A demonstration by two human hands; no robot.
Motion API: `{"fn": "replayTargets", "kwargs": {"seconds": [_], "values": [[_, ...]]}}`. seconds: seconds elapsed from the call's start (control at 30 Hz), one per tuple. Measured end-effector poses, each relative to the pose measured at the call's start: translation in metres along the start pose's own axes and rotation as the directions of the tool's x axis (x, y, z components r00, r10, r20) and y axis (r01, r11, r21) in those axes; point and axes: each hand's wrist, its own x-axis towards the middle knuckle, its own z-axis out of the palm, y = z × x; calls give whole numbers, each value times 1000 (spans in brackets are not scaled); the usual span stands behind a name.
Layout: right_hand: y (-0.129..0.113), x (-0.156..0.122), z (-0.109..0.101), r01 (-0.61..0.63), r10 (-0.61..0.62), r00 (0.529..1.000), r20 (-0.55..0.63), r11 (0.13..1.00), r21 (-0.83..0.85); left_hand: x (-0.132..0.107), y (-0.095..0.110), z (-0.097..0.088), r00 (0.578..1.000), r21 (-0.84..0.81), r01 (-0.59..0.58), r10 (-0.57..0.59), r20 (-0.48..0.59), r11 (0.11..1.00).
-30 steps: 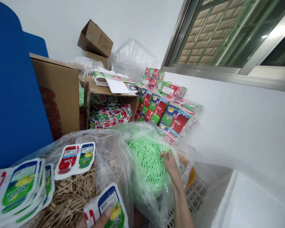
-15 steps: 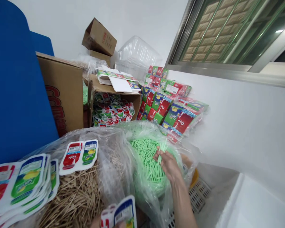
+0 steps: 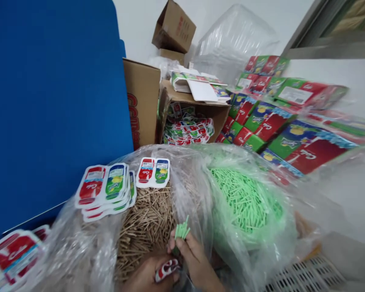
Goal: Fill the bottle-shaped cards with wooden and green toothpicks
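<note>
My right hand pinches a small bunch of green sticks low in the middle, in front of the clear bags. My left hand sits just beside it at the bottom edge, closed on a red and white printed card. One clear bag holds a heap of green sticks, to the right of my hands. The other holds tan wooden sticks, right behind my left hand.
Printed card stacks lie on the tan sticks bag. A blue panel stands at left. Cardboard boxes and stacked red and green cartons fill the back. A white slotted crate is at bottom right.
My right hand lifted a bunch of green sticks out of the green bag and carried it left to my left hand. The view swung left and down.
</note>
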Motion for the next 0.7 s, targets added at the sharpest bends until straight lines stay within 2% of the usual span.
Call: {"fn": "replayTargets", "kwargs": {"seconds": [0.1,0.17,0.23,0.3,0.53,0.7], "values": [[8,0,2,49,-51,999,-1,967,-252,-14,-16,-8,978,-122,66,-88,-187,990],[13,-1,1,88,-94,996,-1,942,-323,-21,-24,-15,926,-295,151,-239,-292,944],[18,-1,0,119,-126,992,4,924,-363,-26,-28,-20,880,-408,201,-347,-324,891],[22,-2,-1,142,-148,989,16,910,-389,-27,-29,-22,857,-452,217,-390,-336,865],[37,-12,-5,200,-213,977,12,899,-390,-15,-31,-13,872,-479,155,-348,-344,864],[44,-18,-2,212,-219,975,20,908,-361,-14,-31,-16,887,-470,149,-328,-325,870]]}}
